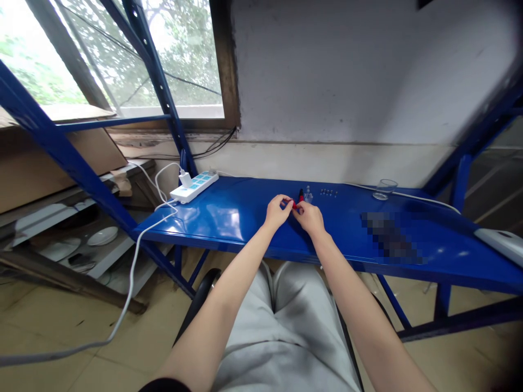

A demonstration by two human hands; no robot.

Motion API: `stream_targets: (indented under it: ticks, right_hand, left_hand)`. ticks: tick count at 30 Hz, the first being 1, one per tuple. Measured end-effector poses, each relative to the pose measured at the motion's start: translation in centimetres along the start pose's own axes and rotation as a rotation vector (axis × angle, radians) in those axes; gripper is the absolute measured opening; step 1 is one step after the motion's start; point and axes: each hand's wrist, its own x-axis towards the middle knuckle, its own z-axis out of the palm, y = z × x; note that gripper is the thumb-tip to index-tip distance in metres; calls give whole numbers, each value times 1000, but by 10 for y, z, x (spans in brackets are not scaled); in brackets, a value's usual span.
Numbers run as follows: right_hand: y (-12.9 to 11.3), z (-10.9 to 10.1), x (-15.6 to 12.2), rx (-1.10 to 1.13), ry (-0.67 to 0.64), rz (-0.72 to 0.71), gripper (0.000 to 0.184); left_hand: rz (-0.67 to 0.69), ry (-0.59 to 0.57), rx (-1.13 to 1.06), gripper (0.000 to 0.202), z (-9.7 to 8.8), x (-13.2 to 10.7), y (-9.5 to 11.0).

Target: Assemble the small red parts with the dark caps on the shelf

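Note:
My left hand [279,210] and my right hand [308,216] meet above the near middle of the blue table. Their fingers are closed in a pinch around a small red piece [294,205], mostly covered by the fingertips, so its kind does not show. Just behind my right hand stands a small red and black object [301,194]. Beside it is a small clear object [308,195], too small to make out. Farther right, several tiny metallic pieces [328,193] lie in short rows.
A white power strip [195,187] with a plug and cable lies on the left of the blue table [212,218]. A clear glass cup [384,189] stands at the back right. A blurred dark item [390,237] lies at right, and a white device [502,242] sits at the right edge.

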Motion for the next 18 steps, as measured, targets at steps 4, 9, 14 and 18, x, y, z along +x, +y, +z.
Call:
stream_targets:
  ticks: [4, 9, 14, 18]
  right_hand:
    - [-1, -1, -1, 12, 12, -14, 16]
    - [-2, -2, -1, 21, 24, -25, 14]
    - [-2, -2, -1, 17, 14, -34, 15]
    - [-4, -2, -1, 12, -4, 3, 16]
  left_hand:
    - [-98, -34, -41, 14, 0, 3, -2]
    - [-126, -49, -66, 17, 0, 4, -5]
    - [-138, -47, -81, 17, -2, 3, -4]
    - [-106, -26, -40, 12, -2, 2, -4]
